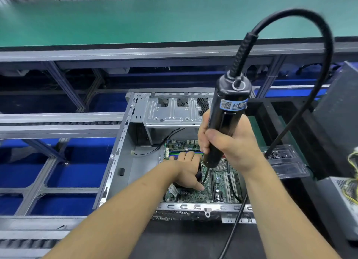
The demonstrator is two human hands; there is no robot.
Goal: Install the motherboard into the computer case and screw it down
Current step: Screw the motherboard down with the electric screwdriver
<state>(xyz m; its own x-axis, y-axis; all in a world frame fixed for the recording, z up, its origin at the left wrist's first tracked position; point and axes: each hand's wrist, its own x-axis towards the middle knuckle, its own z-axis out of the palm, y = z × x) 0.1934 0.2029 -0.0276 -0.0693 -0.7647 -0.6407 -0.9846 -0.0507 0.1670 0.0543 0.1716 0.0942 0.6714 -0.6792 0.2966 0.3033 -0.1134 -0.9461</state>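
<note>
Left hand (188, 170) resting on motherboard (219, 189), thumb and finger steadying the bit at 6 o'clock; board already seated in open computer case (124, 154). Right hand (222, 142) wrapped around electric screwdriver (226, 119), upright at 3 o'clock. Screwing apparently underway; screw count impossible to tell.

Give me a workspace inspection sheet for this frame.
Surface: dark bench under the case.
Job's things: motherboard lies inside the open computer case; electric screwdriver upright, bit down at the board.
Clutter: clear plastic tray right of the case; contents too small to tell.
Grippers: right hand grips the screwdriver; left hand rests on the board by the bit.
Cables: black screwdriver cord; thin case wires.
Surroundings: green conveyor belt.
</note>
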